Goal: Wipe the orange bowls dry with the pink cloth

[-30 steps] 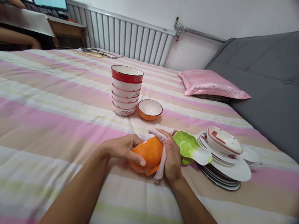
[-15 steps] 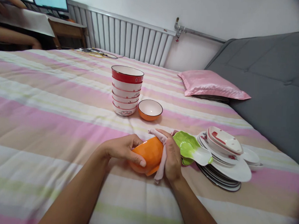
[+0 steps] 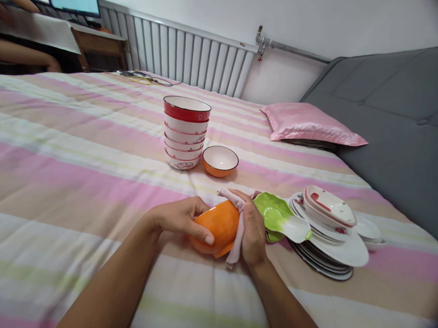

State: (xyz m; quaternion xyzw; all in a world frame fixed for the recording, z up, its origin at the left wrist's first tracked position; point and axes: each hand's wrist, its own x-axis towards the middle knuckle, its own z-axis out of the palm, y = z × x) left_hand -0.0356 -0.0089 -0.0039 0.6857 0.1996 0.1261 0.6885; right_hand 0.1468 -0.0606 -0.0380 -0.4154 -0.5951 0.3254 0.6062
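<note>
An orange bowl (image 3: 217,228) is tilted on its side between my hands, low over the striped bedspread. My left hand (image 3: 184,221) grips its left side, thumb on the outer wall and fingers hidden behind. A pale pink cloth (image 3: 238,233) is pressed against the bowl's right side by my right hand (image 3: 253,229), whose fingers fold round it. Just right of that hand lie green leaf-shaped dishes (image 3: 271,208) with white ends. Beyond the bowl, a second orange bowl (image 3: 220,159) with a white inside sits upright beside a tall stack of red and white bowls (image 3: 184,142).
Stacked plates (image 3: 350,251) with small dishes on top stand at the right. Farther back are a pink pillow (image 3: 311,122) by the grey headboard (image 3: 391,99), cables (image 3: 146,78) and a radiator (image 3: 173,46). A person (image 3: 22,53) sits at a desk at far left.
</note>
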